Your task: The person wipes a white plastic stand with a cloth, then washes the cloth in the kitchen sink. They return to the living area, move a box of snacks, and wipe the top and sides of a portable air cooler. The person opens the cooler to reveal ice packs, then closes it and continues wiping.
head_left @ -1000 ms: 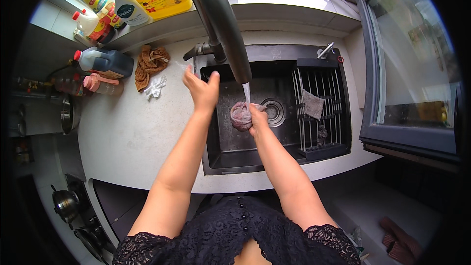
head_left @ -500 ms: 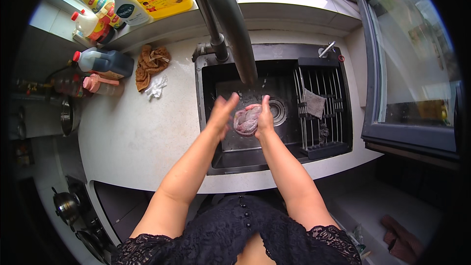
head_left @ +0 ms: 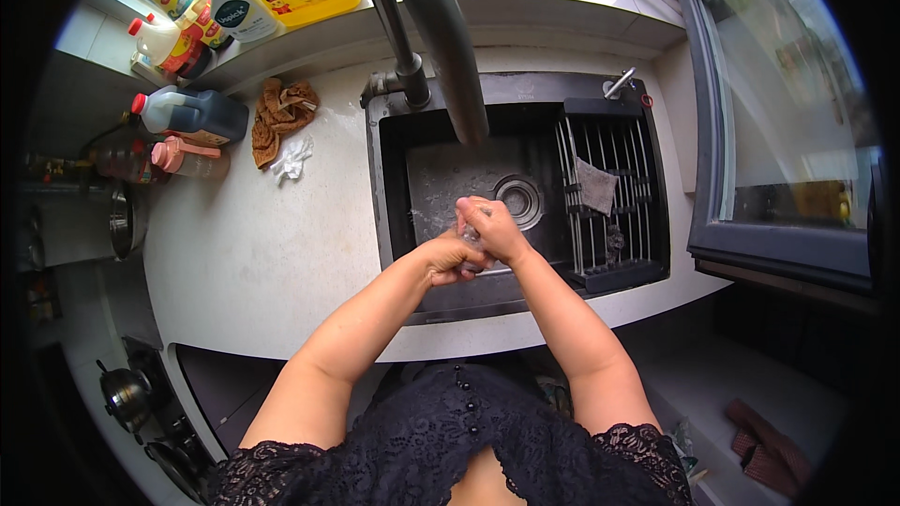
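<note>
Over the front part of the dark sink, my two hands meet around a wadded, wet pinkish-grey cloth. My left hand is closed on it from the left and below. From the right and above, my right hand grips it with bent fingers. Most of the cloth is hidden by the fingers; only a small part shows between them. The round drain lies just beyond my right hand. Water drops wet the sink floor.
A dark tap arches over the sink. At the sink's right sits a rack with a grey scrubbing pad. Left on the counter lie a brown cloth, crumpled white tissue and bottles. An open window stands right.
My left hand, which was apart from the cloth, has come in and closed on it. Both hands now squeeze it together, slightly nearer to me.
</note>
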{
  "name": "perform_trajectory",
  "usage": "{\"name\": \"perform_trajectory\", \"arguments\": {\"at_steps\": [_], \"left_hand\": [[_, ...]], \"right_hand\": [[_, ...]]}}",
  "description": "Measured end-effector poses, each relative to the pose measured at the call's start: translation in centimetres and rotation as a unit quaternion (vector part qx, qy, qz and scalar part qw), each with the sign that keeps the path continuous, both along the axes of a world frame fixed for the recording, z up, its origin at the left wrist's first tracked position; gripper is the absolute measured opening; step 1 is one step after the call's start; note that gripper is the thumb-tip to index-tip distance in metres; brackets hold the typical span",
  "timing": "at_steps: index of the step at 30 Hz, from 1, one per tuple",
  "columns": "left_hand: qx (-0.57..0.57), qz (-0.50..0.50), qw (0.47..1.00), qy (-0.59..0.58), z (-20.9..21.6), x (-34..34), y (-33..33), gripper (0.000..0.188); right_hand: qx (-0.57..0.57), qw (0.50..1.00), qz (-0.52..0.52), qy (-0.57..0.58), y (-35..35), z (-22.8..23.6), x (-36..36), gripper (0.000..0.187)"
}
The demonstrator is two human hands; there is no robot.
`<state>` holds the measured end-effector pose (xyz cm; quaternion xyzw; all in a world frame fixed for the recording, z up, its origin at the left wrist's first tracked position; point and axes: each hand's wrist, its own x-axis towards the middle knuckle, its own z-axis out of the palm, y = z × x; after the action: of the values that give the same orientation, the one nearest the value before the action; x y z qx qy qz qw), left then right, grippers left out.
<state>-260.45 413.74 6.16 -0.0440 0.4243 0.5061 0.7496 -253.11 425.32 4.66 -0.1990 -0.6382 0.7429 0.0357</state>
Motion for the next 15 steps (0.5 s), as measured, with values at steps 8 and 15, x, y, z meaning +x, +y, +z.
{"name": "perform_trajectory", "arguments": {"at_steps": [8,15], "left_hand": [[-0.064,-0.091,0.978,0.178,0.4,1.6,0.9,0.021],[-0.065,-0.104,0.905,0.408,-2.1,2.5,1.3,0.009]], "right_hand": [[0.149,0.985,-0.065,-0.053,-0.8,-0.5,-0.2,0.049],[0.222,0.967,-0.101,-0.065,-0.8,-0.7,-1.0,0.049]]}}
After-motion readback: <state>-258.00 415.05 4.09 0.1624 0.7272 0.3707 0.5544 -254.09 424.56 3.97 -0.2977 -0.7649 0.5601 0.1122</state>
